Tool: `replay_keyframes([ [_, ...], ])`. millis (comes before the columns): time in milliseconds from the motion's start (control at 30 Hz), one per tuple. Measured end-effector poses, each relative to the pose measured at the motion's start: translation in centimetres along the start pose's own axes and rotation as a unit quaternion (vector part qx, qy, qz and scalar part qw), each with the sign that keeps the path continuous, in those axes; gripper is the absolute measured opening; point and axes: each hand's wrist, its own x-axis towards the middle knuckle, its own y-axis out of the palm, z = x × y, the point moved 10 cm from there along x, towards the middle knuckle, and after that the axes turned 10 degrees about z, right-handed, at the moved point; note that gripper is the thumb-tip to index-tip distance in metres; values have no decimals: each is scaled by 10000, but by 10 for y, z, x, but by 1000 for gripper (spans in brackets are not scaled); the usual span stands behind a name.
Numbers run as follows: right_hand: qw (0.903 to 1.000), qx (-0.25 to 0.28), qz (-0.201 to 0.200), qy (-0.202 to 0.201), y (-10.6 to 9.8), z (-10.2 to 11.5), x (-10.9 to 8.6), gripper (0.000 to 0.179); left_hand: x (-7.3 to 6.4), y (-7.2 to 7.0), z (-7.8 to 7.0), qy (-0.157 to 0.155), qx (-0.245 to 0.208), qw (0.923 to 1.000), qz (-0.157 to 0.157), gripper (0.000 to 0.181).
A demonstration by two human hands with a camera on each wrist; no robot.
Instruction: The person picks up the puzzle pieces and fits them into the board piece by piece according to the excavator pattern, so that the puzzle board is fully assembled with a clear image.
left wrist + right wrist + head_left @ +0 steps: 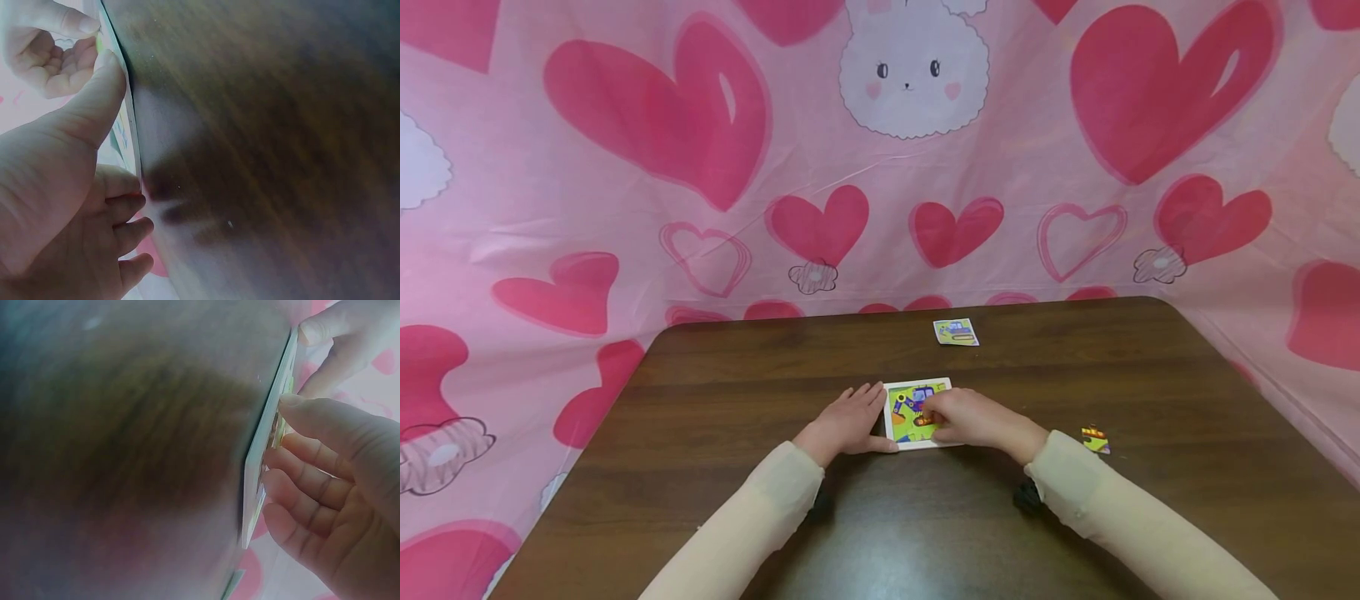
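Note:
A small white-rimmed jigsaw puzzle (925, 446) lies on the table, its picture a blue digger on green. My left hand (848, 421) rests along its left edge, fingers fairly straight, with the thumb at the lower left corner. Over the right half of the puzzle is my right hand (981, 418), fingers curled. In the right wrist view its thumb and forefinger pinch a puzzle piece (279, 430) at the puzzle's surface; most of that piece is hidden. A loose puzzle piece (1095, 439), yellow, red and dark, lies to the right, beside the right forearm.
A square picture card (957, 332) of a blue digger lies near the far edge of the brown wooden table (760, 367). Behind the table hangs a pink cloth (880, 167) with hearts.

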Motion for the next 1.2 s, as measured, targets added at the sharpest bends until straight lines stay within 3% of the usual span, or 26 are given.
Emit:
replay_keyframes([
  [433,9989,-220,160,-389,1,7,-3,25,1,0,0,16,79,10000,52,89],
  [867,9985,-256,226,-419,3,6,-2,23,0,-1,-1,1,39,10000,39,88],
  [1200,9989,117,-119,-432,-10,-4,-15,26,0,0,-1,-41,85,9999,67,89],
])
